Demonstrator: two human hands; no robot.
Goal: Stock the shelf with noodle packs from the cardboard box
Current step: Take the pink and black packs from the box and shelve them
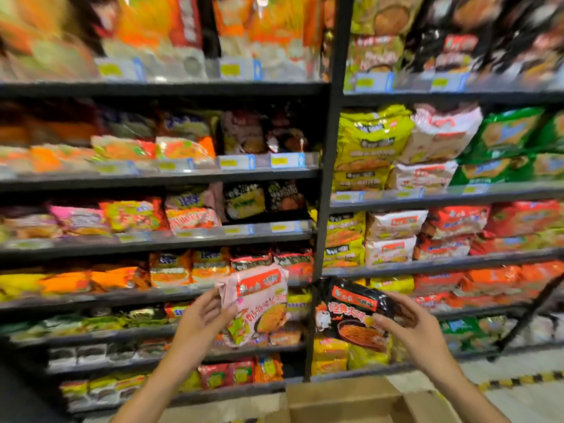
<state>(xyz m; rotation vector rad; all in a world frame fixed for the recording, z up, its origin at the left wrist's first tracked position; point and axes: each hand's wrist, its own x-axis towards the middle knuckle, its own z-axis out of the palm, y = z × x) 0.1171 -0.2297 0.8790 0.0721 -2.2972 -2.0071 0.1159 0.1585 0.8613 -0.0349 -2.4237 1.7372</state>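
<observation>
Left hand [200, 315] grips a pink noodle pack [258, 303] by its left edge, thumb across the front, fingers behind. The pack is glossy crinkled film, roughly rectangular, with a red label band at the top and held near upright. Right hand [410, 326] grips a black noodle pack [355, 315] by its right side, thumb on the front face. It has the same shiny film and a red label, and tilts down to the right. Both packs are held in the air in front of the shelf [164, 178], just beside each other and either side of the dark metal upright [331, 166]. The shelf boards are dark and flat, with clear price strips on the front lips, packed with pillow-shaped foil packs; much of it is motion-blurred. The cardboard box [345, 401] sits at bottom centre below the hands, matte brown with flaps open; its contents are not visible.
</observation>
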